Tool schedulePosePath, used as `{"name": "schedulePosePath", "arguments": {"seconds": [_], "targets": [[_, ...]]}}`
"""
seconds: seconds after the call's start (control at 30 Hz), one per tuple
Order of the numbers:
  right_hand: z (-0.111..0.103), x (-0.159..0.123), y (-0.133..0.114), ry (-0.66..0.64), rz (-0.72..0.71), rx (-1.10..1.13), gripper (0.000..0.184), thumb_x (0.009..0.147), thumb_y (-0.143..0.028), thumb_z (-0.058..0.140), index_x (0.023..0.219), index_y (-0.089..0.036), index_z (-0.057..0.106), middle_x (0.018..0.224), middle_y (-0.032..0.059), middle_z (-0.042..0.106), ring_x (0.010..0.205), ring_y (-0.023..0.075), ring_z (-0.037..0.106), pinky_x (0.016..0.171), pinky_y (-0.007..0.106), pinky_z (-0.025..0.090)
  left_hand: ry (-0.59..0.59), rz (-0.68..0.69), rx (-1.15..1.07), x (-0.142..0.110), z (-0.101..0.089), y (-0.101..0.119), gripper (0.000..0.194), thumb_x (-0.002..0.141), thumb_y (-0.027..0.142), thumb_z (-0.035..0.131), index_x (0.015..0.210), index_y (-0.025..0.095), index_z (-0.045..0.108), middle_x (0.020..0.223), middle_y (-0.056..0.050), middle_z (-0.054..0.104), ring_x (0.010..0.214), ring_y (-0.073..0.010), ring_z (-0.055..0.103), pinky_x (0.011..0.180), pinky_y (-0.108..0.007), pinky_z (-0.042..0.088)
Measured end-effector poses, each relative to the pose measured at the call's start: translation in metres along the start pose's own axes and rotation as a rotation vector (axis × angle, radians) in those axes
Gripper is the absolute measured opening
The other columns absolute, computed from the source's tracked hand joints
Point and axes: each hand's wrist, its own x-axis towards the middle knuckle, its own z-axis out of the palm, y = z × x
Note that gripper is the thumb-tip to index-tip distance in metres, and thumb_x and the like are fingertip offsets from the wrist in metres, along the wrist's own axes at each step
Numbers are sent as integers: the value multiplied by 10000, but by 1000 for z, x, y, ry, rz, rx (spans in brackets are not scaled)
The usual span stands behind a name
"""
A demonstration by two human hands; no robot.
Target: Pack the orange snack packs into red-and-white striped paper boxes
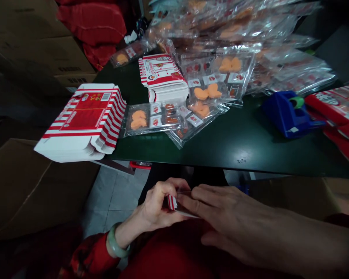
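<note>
Low in front of my body, my left hand point(158, 201) is closed round a small red-and-white striped carton point(172, 202). My right hand point(218, 207) reaches over from the other side, its fingers lying together across the carton and gripping it, with the thumb lower down. Between them the two hands cover most of the carton; only a striped edge and a strip of its side show. On the table beyond lie flat clear packets point(154, 118) with orange pieces and small printed cards.
A stack of flat striped cartons point(84, 120) sits at the table's left edge, a smaller stack point(165, 79) behind. Packets are heaped point(235, 35) at the back. A blue tape dispenser point(291, 114) and red packages point(341, 108) are on the right of the dark green table point(221, 143). Cardboard boxes point(31, 186) stand left.
</note>
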Motion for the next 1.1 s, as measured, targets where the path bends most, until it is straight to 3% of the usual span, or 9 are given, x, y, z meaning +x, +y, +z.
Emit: {"name": "schedulePosePath", "arguments": {"seconds": [0.27,0.43,0.53,0.6,0.7,0.77,0.83,0.93,1.1], "targets": [[-24,20,-2,-336,169,122,291,780,-220,609,1063,-159,595,966,80,703,751,230,673,642,330,458,-5,-17,50,3,-3,0,372,741,321,739,895,236,412,944,-68,674,772,-166,686,629,-247,539],[-21,35,0,-544,196,122,152,772,-243,578,828,-137,671,719,60,689,610,190,630,540,275,408,-103,0,138,4,1,5,450,709,370,757,1048,225,498,981,-70,708,842,-185,707,720,-261,564],[-24,36,1,-556,242,84,160,766,-255,595,786,-125,686,683,66,679,599,189,620,537,274,409,-128,-47,241,5,4,8,472,707,335,758,1113,218,548,1004,-65,730,862,-201,718,775,-291,576],[-31,25,2,-439,236,151,235,763,-268,635,955,-140,683,759,55,696,626,175,626,552,261,430,-72,-76,280,5,3,10,435,698,282,768,1086,219,582,963,-47,744,803,-192,727,742,-273,586],[-42,-11,3,-12,202,276,448,791,-246,661,1228,-220,568,886,22,697,742,147,646,649,240,485,127,-37,212,5,-4,11,364,714,246,762,1036,207,596,867,-26,756,654,-157,721,590,-205,581],[-42,-39,4,327,221,273,426,821,-240,653,1234,-268,555,938,21,684,832,147,648,728,251,504,279,13,133,7,-9,11,326,720,245,761,995,192,594,842,-31,759,622,-160,719,539,-199,578],[-33,-61,4,543,254,235,314,827,-254,656,1136,-281,605,969,32,672,877,159,646,750,264,517,397,49,78,10,-11,11,309,703,241,777,943,183,591,819,-30,759,631,-177,724,542,-223,592],[-6,-73,6,670,269,239,251,826,-260,654,1075,-255,620,984,49,650,883,165,642,732,268,531,457,74,14,14,-7,10,313,680,240,798,901,180,584,775,-12,753,643,-189,728,558,-247,606],[33,-58,10,754,216,284,223,858,-235,595,1078,-203,598,901,50,620,765,139,616,642,254,523,379,-43,-97,11,4,4,269,700,206,778,885,172,585,846,-71,758,714,-204,733,589,-256,603]]}}
